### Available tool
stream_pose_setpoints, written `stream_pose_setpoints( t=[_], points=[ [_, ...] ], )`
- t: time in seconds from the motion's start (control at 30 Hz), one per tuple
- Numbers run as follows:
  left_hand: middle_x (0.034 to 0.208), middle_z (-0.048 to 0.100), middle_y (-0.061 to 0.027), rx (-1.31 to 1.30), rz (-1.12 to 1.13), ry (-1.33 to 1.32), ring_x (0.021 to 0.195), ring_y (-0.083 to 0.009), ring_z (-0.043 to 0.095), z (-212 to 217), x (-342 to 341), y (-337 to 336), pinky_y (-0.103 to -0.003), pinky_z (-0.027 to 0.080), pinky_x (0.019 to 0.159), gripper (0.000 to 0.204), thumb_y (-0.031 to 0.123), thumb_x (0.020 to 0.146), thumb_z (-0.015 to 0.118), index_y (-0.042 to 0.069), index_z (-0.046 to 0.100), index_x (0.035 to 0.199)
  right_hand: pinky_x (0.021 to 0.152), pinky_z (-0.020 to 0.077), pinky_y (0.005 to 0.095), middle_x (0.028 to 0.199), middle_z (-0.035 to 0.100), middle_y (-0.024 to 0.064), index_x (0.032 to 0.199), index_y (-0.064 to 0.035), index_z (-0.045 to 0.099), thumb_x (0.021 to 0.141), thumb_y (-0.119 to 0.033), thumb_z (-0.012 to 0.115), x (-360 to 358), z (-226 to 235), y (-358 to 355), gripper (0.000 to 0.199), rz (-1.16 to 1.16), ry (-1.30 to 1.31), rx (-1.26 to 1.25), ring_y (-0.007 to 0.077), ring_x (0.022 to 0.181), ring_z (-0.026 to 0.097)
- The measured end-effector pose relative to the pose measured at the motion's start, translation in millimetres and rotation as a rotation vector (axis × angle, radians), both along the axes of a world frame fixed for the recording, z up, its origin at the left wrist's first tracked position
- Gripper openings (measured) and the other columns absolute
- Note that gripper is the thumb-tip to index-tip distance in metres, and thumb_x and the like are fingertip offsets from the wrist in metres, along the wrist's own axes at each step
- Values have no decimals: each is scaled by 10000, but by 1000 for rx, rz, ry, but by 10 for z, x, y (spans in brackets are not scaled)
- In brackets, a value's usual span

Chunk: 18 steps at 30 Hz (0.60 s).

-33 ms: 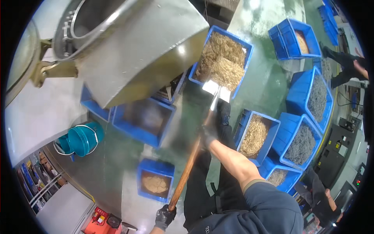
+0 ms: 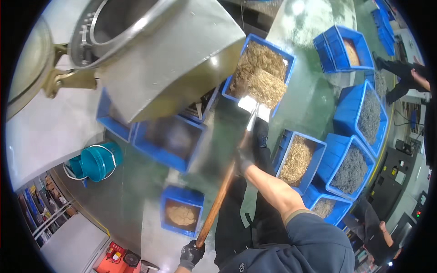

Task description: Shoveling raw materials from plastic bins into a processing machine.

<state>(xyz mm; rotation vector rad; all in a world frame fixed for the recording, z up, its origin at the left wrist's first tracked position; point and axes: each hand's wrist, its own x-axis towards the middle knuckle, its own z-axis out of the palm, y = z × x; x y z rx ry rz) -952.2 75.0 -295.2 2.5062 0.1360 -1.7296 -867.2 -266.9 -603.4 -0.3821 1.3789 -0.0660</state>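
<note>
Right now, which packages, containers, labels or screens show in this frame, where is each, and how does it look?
Blue plastic crate of straw-coloured shavings: beyond the shovel blade, rectangular.
Blue plastic crates of grey metal parts: right side, rectangular.
Small blue crate of tan material: on the floor left of the handle.
Teal round bucket: left, lying on its side.
Control panel with small screens: far right, dark; details too small.

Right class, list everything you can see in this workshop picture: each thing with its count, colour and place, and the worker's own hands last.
Wooden-handled metal shovel: one, brown shaft, centre, loaded blade over a crate.
Blue plastic crates: about ten, on the floor, holding tan shavings or grey metal parts.
Grey metal hopper machine: one, upper left.
Teal plastic buckets: stacked, left.
Other people: two, right edge.
Left hand: black glove, gripping the shaft's end.
Right hand: black glove, gripping mid-shaft.
</note>
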Motion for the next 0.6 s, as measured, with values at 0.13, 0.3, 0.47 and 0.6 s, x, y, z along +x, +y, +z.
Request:
stream_pose_setpoints(
  t=[0.13, 0.3, 0.47, 0.6],
  points=[
    [879, 693, -136, -29, 242, 127, 810, -237, 654, 1200, 221, -124, -324, 489, 767, 329, 347, 861, 610, 100, 656, 1074, 448, 468, 356, 610, 521, 66, 841, -48, 565, 896, -100, 531, -89, 856, 164, 84, 57, -22, -131, 215, 479, 517],
    [570, 595, -49, -273, 278, -143, 477, -165, 559, 2084, -16, 90, -331, 427, 464, 238, 334, 859, 648, 97, 658, 851, 448, 468, 373, 614, 529, 83, 830, -54, 552, 860, -55, 529, -80, 2455, -345, 38, -19, 2, -106, 242, 478, 532],
    [646, 624, -66, -425, 599, -125, 485, -143, 572, 2225, -543, 880, -323, 458, 454, 318, 367, 839, 697, 84, 619, 962, 458, 481, 369, 624, 535, 87, 859, -46, 557, 871, -64, 539, 35, 3215, -590, 28, 53, -117, -225, 239, 480, 535],
    [818, 642, -82, -574, 925, -57, 601, -148, 610, 2351, -623, 986, -317, 482, 488, 497, 305, 829, 715, 65, 505, 1211, 438, 463, 342, 643, 545, 86, 863, -56, 561, 879, -72, 569, 349, 3829, -679, 24, 200, -110, -322, 224, 474, 528]
  ],
)
